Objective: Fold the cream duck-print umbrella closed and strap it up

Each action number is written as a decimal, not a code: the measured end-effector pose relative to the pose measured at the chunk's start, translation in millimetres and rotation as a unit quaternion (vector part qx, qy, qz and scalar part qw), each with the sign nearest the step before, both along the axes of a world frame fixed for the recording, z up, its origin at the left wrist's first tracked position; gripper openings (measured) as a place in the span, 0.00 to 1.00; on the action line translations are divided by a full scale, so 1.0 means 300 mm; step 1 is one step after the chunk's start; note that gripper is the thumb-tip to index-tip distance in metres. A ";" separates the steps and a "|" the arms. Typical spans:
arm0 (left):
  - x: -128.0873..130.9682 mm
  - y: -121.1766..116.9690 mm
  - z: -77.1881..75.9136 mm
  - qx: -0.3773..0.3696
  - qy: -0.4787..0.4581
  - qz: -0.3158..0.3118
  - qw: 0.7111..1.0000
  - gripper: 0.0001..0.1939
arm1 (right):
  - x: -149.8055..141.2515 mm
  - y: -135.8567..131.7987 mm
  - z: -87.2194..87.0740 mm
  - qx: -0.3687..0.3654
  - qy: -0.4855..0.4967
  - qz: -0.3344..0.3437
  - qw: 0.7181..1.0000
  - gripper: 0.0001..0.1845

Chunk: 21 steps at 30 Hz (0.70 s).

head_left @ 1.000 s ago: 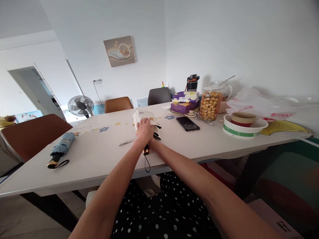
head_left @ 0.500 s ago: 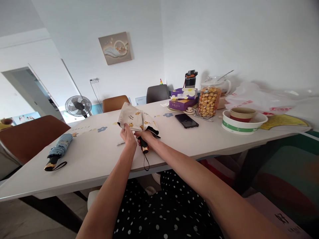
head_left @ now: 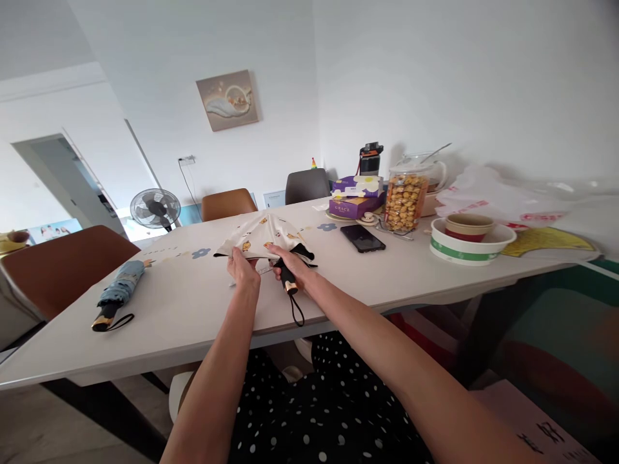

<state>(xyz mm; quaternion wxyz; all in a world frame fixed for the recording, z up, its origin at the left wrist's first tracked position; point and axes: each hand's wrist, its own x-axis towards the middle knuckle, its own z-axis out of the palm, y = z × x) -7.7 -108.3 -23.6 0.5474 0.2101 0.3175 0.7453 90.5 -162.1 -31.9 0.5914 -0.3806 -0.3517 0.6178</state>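
A cream umbrella (head_left: 264,231) with small yellow figures and a dark lining lies partly spread over the white table. Its black handle (head_left: 289,278), with a gold end and a wrist loop, points toward me. My left hand (head_left: 243,267) pinches the fabric's near edge on the left side. Around the top of the handle my right hand (head_left: 293,265) is closed, its thumb resting on the fabric's edge. Further left on the table lies a folded blue umbrella (head_left: 120,287), untouched, also with a black and gold handle.
On the right stand a black phone (head_left: 362,238), a jar of popcorn-like snacks (head_left: 405,201), purple boxes (head_left: 355,206), a white bowl with a green band (head_left: 442,248) and a plastic bag (head_left: 488,193). The table's front edge (head_left: 338,310) runs just before me. Chairs stand around.
The cream fabric has come down lower and spread wider to the left. My left hand has shifted slightly left and down, still on the edge; the handle has swung a little right.
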 end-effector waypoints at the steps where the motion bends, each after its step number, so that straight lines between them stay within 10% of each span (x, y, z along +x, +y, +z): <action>1: -0.001 0.001 -0.001 0.003 -0.008 -0.006 1.000 0.07 | 0.002 0.000 0.002 0.005 0.008 0.010 1.000 0.20; 13: -0.005 0.001 0.000 -0.052 0.033 -0.064 0.996 0.04 | 0.045 -0.002 0.041 0.025 0.052 0.047 0.997 0.06; 21: -0.028 0.044 -0.056 -0.147 0.105 -0.003 0.984 0.09 | 0.013 -0.010 0.026 0.032 -0.063 -0.091 0.993 0.10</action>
